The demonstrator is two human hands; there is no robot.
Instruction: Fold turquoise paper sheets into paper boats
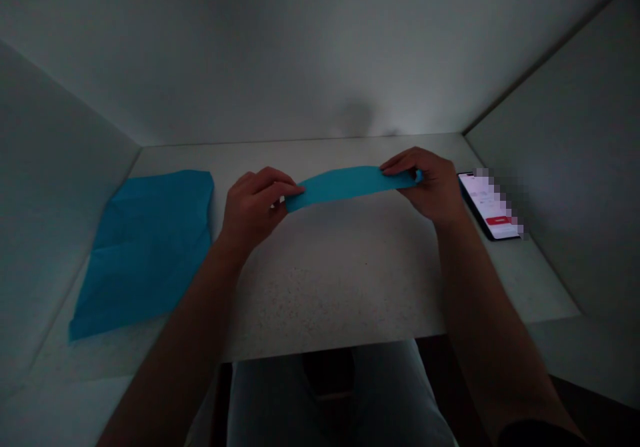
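Note:
A long, narrow strip of blue paper stretches between my two hands above the white table, bowed slightly upward in the middle. My left hand pinches its left end between thumb and fingers. At the other end, my right hand grips the strip, with fingers on top and the thumb below. Over to the left lies a larger sheet of blue paper, creased and nearly flat on the table, close to my left forearm.
A phone with a lit screen lies on the table beside my right hand, partly blurred out. White walls enclose the table at the back, left and right. The table's front edge is just above my legs.

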